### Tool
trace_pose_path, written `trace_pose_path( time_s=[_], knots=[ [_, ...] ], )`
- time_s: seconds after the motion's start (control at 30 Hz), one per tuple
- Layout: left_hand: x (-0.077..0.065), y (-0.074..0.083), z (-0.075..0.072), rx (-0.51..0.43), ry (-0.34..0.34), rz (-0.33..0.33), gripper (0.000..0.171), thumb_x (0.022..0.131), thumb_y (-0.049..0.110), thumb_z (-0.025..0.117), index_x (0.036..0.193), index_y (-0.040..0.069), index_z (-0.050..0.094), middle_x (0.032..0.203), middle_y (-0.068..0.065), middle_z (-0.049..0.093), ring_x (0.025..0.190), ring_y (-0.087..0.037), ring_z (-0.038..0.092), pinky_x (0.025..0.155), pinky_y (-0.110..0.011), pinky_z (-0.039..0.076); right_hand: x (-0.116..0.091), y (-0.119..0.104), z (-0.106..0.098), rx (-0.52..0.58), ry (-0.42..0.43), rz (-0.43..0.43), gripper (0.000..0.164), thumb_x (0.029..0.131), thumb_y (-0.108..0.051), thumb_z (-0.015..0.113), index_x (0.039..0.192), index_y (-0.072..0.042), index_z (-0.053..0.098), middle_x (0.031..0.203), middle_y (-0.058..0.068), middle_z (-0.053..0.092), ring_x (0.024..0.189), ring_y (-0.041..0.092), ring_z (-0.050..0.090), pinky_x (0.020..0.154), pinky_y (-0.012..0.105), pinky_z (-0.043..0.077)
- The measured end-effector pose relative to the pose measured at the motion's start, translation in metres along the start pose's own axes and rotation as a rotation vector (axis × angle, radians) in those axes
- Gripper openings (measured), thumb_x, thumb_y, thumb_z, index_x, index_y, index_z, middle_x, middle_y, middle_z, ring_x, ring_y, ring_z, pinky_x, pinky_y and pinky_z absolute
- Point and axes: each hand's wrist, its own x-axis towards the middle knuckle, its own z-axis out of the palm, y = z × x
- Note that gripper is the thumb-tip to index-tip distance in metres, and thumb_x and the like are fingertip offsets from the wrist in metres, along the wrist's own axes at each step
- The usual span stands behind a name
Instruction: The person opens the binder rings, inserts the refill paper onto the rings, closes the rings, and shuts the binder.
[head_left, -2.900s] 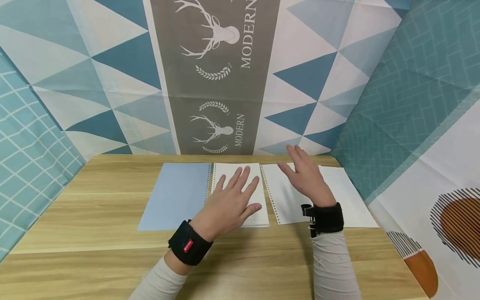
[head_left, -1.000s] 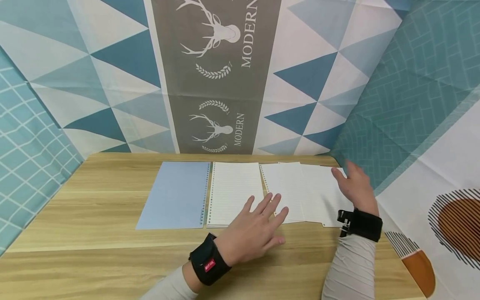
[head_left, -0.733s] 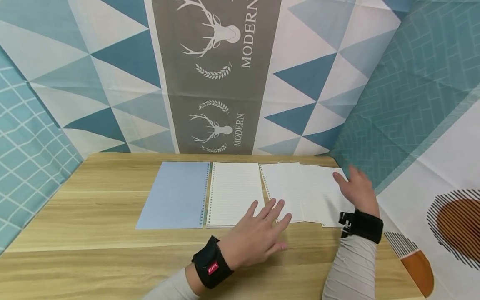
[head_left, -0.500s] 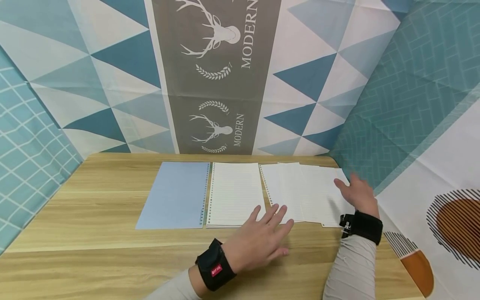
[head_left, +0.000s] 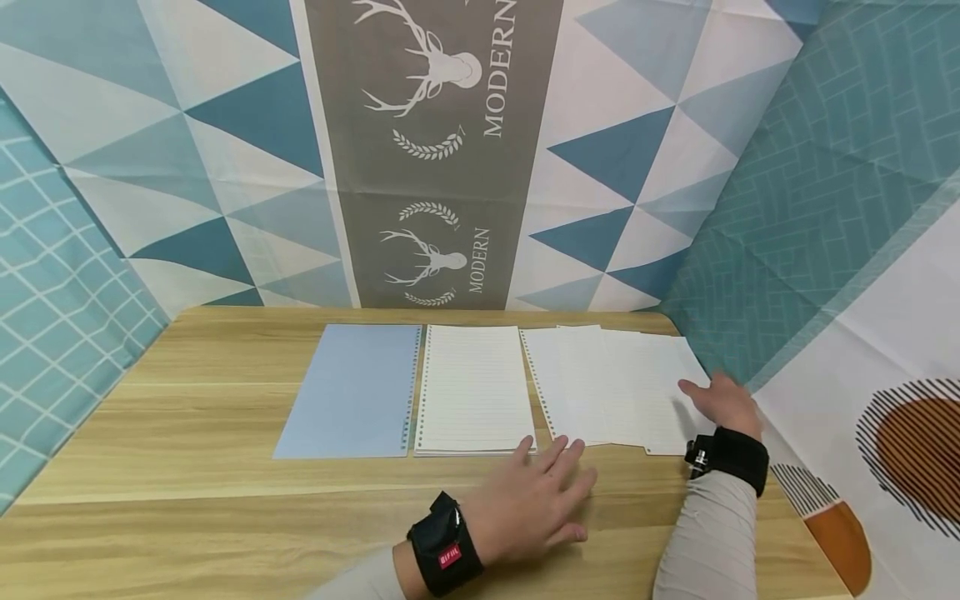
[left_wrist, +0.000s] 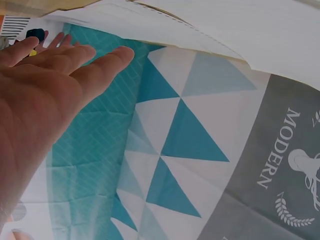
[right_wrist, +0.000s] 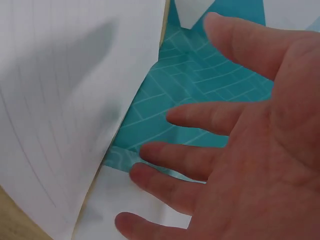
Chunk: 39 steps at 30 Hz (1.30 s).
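Observation:
My left hand [head_left: 528, 504] is over the table just in front of the lined pad, fingers spread and holding nothing. The pad of white lined paper [head_left: 474, 387], with punched holes down its left side, lies in the middle. Beside it on the right, several loose lined sheets [head_left: 615, 387] overlap in a fan. At their right edge is my right hand [head_left: 723, 404], nothing in its grasp; in the right wrist view its fingers [right_wrist: 185, 155] spread apart next to the sheet's edge. A light blue cover [head_left: 351, 392] with holes along its right side lies left of the pad.
The wooden table [head_left: 225, 517] meets a patterned cloth backdrop [head_left: 427, 167] at the back. Tiled-print cloth [head_left: 60, 317] closes off the left side, and another cloth [head_left: 847, 350] hangs along the right edge, near my right hand.
My left hand has moved right and toward me, off the pad. My right hand has shifted right, then slightly nearer me, over the outer sheets. The loose sheets now lie more fanned out.

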Motion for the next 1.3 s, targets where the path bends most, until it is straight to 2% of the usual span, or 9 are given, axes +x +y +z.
trace_pose_path(
  time_s=[0.13, 0.33, 0.43, 0.53, 0.63, 0.93, 1.3],
  knots=[
    [-0.001, 0.005, 0.003, 0.028, 0.000, 0.022, 0.067, 0.104, 0.065, 0.027, 0.157, 0.025, 0.034, 0.166, -0.010, 0.033, 0.152, -0.027, 0.038, 0.114, -0.054, 0.043, 0.003, 0.005, 0.003, -0.014, -0.012, 0.015, 0.096, 0.101, -0.058, 0.042, 0.147, 0.024, 0.022, 0.148, 0.047, 0.030, 0.131, 0.063, 0.038, 0.106, 0.064, 0.042],
    [-0.001, 0.011, 0.009, 0.052, 0.015, 0.052, 0.067, 0.103, 0.066, 0.025, 0.155, 0.025, 0.038, 0.164, -0.010, 0.036, 0.151, -0.027, 0.040, 0.112, -0.053, 0.045, 0.007, 0.009, 0.010, -0.034, 0.004, 0.035, 0.088, 0.099, -0.054, 0.046, 0.139, 0.024, 0.036, 0.136, 0.046, 0.045, 0.117, 0.057, 0.053, 0.096, 0.061, 0.049],
    [-0.003, 0.014, 0.011, 0.083, 0.017, 0.052, 0.069, 0.103, 0.068, 0.024, 0.156, 0.027, 0.038, 0.164, -0.010, 0.036, 0.151, -0.027, 0.039, 0.112, -0.052, 0.045, 0.011, 0.010, 0.016, -0.008, 0.028, 0.077, 0.083, 0.099, -0.050, 0.048, 0.140, 0.021, 0.036, 0.139, 0.046, 0.040, 0.124, 0.058, 0.046, 0.100, 0.065, 0.046],
    [-0.003, 0.016, 0.013, 0.109, 0.015, 0.048, 0.070, 0.102, 0.070, 0.024, 0.156, 0.028, 0.037, 0.165, -0.008, 0.036, 0.151, -0.026, 0.040, 0.112, -0.052, 0.044, 0.016, 0.010, 0.023, 0.055, 0.058, 0.143, 0.080, 0.096, -0.045, 0.052, 0.143, 0.016, 0.033, 0.147, 0.048, 0.024, 0.137, 0.062, 0.026, 0.108, 0.073, 0.034],
    [-0.003, 0.018, 0.015, 0.113, 0.002, 0.048, 0.070, 0.102, 0.070, 0.023, 0.156, 0.029, 0.037, 0.165, -0.008, 0.036, 0.151, -0.025, 0.039, 0.113, -0.052, 0.044, 0.021, 0.011, 0.028, 0.091, 0.090, 0.185, 0.076, 0.095, -0.038, 0.056, 0.143, 0.015, 0.031, 0.148, 0.049, 0.014, 0.142, 0.064, 0.012, 0.110, 0.079, 0.024],
    [-0.004, 0.021, 0.017, 0.124, -0.001, 0.057, 0.072, 0.101, 0.071, 0.022, 0.157, 0.029, 0.036, 0.164, -0.008, 0.036, 0.149, -0.025, 0.041, 0.112, -0.050, 0.045, 0.020, 0.011, 0.033, 0.094, 0.141, 0.192, 0.067, 0.094, -0.032, 0.060, 0.136, 0.016, 0.036, 0.142, 0.049, 0.019, 0.135, 0.066, 0.018, 0.106, 0.078, 0.025],
    [-0.005, 0.023, 0.017, 0.126, -0.004, 0.072, 0.070, 0.101, 0.070, 0.023, 0.156, 0.029, 0.038, 0.163, -0.008, 0.038, 0.148, -0.025, 0.042, 0.110, -0.049, 0.047, 0.018, 0.008, 0.029, 0.081, 0.125, 0.208, 0.071, 0.092, -0.033, 0.063, 0.134, 0.019, 0.036, 0.139, 0.052, 0.022, 0.132, 0.067, 0.022, 0.106, 0.074, 0.030]
  ],
)
